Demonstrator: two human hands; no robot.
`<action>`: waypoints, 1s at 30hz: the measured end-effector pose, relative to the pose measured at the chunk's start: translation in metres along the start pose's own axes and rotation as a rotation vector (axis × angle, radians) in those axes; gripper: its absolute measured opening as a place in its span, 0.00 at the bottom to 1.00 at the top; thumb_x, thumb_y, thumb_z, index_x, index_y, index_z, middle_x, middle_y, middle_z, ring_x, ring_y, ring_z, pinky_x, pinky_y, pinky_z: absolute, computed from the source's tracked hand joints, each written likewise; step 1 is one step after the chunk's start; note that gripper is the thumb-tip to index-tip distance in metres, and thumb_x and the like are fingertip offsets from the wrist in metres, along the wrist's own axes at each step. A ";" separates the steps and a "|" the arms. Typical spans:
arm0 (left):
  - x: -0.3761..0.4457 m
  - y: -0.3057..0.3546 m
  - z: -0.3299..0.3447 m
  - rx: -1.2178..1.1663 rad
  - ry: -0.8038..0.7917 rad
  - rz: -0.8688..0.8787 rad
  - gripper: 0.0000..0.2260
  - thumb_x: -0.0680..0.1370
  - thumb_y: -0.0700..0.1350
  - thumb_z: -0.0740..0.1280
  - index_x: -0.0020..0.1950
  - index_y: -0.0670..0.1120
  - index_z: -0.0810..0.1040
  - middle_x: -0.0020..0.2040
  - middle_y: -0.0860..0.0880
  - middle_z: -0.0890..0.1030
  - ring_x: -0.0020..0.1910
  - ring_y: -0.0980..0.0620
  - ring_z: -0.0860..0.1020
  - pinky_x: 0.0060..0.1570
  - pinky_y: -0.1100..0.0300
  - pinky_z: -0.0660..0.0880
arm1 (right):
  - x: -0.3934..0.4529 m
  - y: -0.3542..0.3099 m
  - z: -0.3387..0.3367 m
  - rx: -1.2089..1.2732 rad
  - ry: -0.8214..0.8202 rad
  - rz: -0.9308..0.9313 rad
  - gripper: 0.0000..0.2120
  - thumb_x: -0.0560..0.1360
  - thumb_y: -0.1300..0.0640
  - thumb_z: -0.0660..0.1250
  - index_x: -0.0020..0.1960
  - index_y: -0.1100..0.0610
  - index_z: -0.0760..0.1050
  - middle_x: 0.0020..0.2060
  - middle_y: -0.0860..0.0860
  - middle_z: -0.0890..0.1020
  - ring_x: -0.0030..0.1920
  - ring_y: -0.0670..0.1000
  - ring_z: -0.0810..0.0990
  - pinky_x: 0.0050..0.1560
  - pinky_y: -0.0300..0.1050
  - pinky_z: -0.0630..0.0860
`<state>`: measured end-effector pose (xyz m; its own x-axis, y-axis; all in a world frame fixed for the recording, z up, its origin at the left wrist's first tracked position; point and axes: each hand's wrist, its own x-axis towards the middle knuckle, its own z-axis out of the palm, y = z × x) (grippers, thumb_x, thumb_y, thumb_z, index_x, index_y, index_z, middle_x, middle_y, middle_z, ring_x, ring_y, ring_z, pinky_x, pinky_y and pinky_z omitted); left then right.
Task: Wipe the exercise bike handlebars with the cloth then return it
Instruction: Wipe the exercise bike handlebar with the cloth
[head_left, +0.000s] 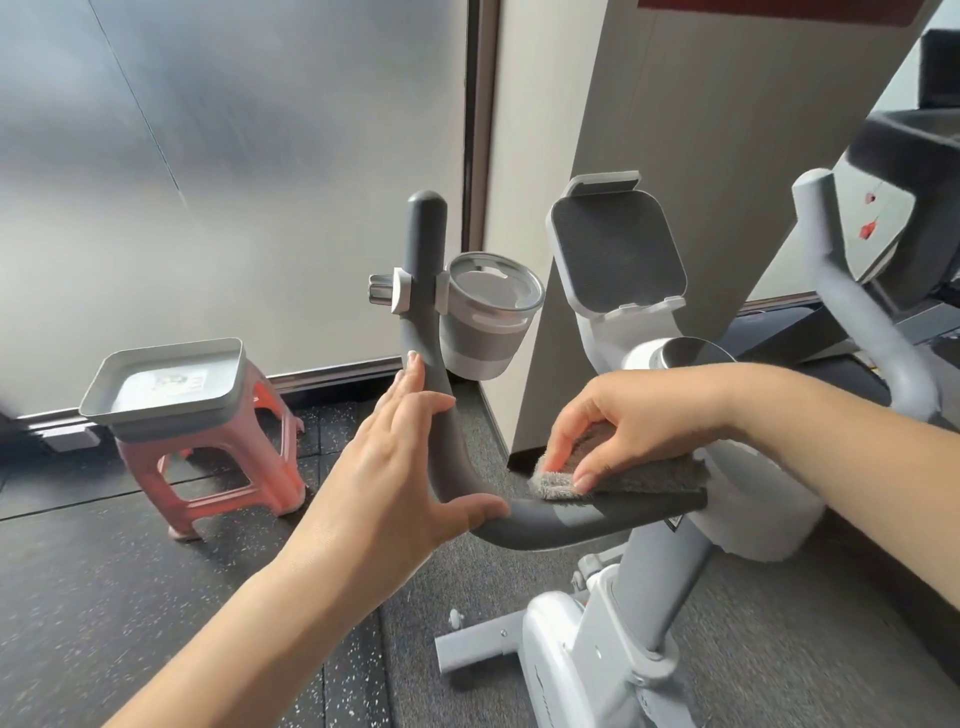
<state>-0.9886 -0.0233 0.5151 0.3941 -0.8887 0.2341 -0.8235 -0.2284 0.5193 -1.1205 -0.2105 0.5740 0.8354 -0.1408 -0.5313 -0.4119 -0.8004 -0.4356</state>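
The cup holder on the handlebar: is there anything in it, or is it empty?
Empty, as far as shows. The cup holder sits upright, clipped beside the handlebar, and its open top shows only its own pale inside, with no bottle or cup.

Right hand (639, 415) pressing cloth (623, 475) on handlebar (545, 525) — left hand (395, 467) bracing bend

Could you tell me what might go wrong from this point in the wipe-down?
The cloth sits under only the right hand's fingertips on the handlebar, so it might slip off. The left hand covers the bend, so that patch could go unwiped. Wiping up the upright section might knock the cup holder clipped beside it.
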 end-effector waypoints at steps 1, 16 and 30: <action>0.000 0.001 0.000 0.001 -0.007 -0.005 0.41 0.61 0.66 0.70 0.68 0.52 0.62 0.77 0.54 0.45 0.75 0.58 0.49 0.67 0.67 0.49 | -0.006 0.004 -0.004 -0.037 -0.003 0.037 0.09 0.71 0.50 0.72 0.50 0.39 0.80 0.50 0.37 0.83 0.51 0.38 0.79 0.58 0.35 0.72; 0.001 0.008 0.004 0.032 0.019 -0.041 0.42 0.60 0.64 0.72 0.70 0.52 0.63 0.76 0.55 0.48 0.74 0.61 0.49 0.66 0.68 0.49 | -0.015 0.011 0.010 -0.133 0.123 0.092 0.11 0.75 0.56 0.68 0.55 0.46 0.81 0.42 0.37 0.83 0.40 0.35 0.77 0.40 0.22 0.68; -0.002 0.006 0.003 0.057 0.013 -0.029 0.41 0.62 0.65 0.71 0.71 0.52 0.62 0.77 0.54 0.49 0.74 0.56 0.53 0.68 0.62 0.55 | -0.043 0.016 0.075 0.192 0.908 0.149 0.13 0.73 0.57 0.71 0.55 0.45 0.81 0.51 0.40 0.81 0.53 0.40 0.77 0.58 0.30 0.68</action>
<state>-0.9955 -0.0243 0.5152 0.4233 -0.8761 0.2307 -0.8334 -0.2767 0.4784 -1.1903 -0.1735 0.5355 0.7000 -0.6996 0.1436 -0.5230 -0.6391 -0.5640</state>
